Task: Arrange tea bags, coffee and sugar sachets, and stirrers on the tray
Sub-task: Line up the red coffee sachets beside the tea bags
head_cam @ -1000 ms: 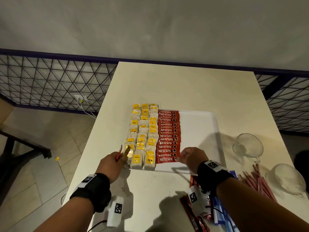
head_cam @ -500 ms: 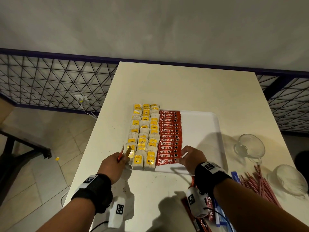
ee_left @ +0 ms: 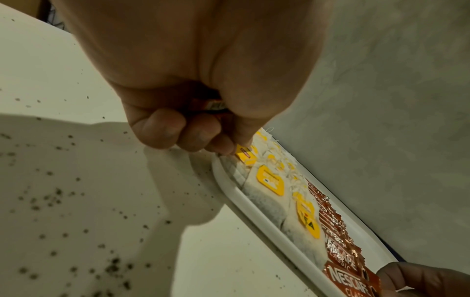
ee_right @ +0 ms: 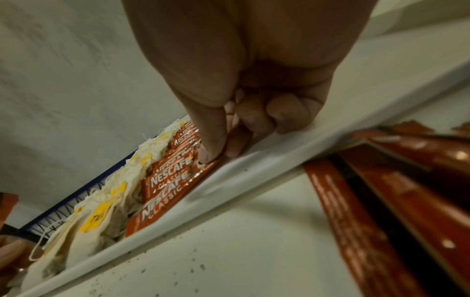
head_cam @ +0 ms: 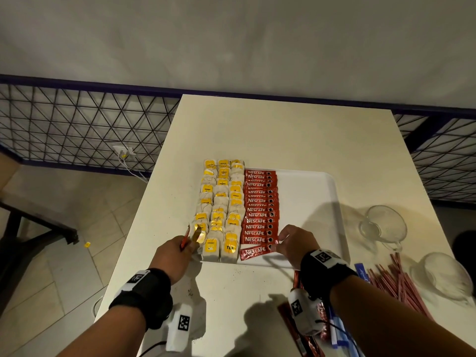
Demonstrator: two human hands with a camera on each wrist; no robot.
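While the right hand (head_cam: pixel 296 243) pinches the nearest coffee sachet (head_cam: pixel 255 253), lying askew at the near end of the tray (head_cam: pixel 306 197), the left hand (head_cam: pixel 177 251) grips 1 red sachet (head_cam: pixel 185 239). Risk: a careless push could disturb the neighbouring row.

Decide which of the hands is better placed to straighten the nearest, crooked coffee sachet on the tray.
Right. The right hand already touches that coffee sachet at its end, while the left hand grips another red sachet beside the tea bags.
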